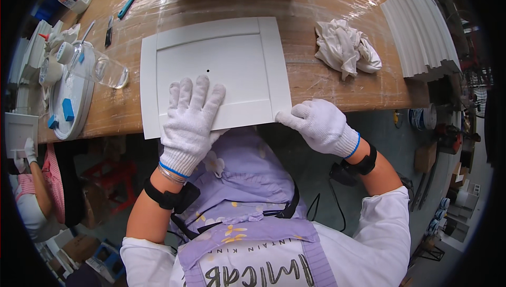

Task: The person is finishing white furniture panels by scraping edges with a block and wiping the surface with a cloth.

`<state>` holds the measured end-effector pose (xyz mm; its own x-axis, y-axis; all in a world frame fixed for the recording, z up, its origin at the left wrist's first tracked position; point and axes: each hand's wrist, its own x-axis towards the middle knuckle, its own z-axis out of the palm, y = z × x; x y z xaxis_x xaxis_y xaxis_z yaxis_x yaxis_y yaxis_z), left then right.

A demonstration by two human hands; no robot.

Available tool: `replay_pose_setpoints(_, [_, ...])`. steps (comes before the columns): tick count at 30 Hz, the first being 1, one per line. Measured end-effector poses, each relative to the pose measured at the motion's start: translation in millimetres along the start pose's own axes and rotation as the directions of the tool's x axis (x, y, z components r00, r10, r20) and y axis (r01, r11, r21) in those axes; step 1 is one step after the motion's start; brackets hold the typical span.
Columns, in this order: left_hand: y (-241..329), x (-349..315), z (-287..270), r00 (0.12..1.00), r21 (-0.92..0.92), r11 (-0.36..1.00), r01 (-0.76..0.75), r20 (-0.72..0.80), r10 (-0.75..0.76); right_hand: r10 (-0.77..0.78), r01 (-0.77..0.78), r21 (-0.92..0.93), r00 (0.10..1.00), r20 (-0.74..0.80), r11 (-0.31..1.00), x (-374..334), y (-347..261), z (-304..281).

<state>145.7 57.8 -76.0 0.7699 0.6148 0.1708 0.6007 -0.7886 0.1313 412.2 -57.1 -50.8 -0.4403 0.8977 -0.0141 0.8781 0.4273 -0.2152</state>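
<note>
A white framed panel (211, 55), like a cabinet door with a small dark hole in its middle, lies on the wooden table and juts over its near edge. My left hand (191, 113), in a white knit glove, rests flat on the panel's near left part, fingers stretched out. The thumb sits by the near edge. At the near right corner is my gloved right hand (319, 126), its fingers curled in and the forefinger side touching the panel's edge. Whatever may be inside those curled fingers is hidden.
A crumpled white cloth (348, 50) lies right of the panel. Stacked white panels (421, 29) stand far right. To the left are a clear bottle (108, 71), a round white tray (79, 108) with blue blocks and a teal-handled knife (126, 7). Another person's gloved hand (30, 150) shows far left.
</note>
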Motion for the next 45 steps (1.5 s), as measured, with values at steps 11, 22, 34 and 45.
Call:
replay_pose_setpoints(11, [0.4, 0.0, 0.1, 1.0, 0.005, 1.0, -0.002, -0.011, 0.002, 0.033, -0.033, 0.01, 0.998, -0.056, 0.999, 2.1, -1.8, -0.4])
replay_pose_setpoints(22, [-4.7, -1.8, 2.3, 0.995, -0.023, 0.995, -0.096, -0.038, 0.095, 0.015, -0.011, 0.077, 0.998, -0.055, 0.997, 0.4, -2.6, -6.0])
replay_pose_setpoints(34, [-20.8, -50.5, 3.5, 0.958, 0.042, 0.963, -0.267, -0.093, 0.27, 0.073, -0.057, 0.104, 0.985, -0.153, 0.993, 48.4, 19.8, -2.4])
replay_pose_setpoints(45, [-18.6, -47.5, 3.1, 0.955, 0.031, 0.965, -0.26, -0.137, 0.261, 0.221, -0.235, -0.016, 0.932, -0.286, 0.972, 66.9, 53.1, -6.0])
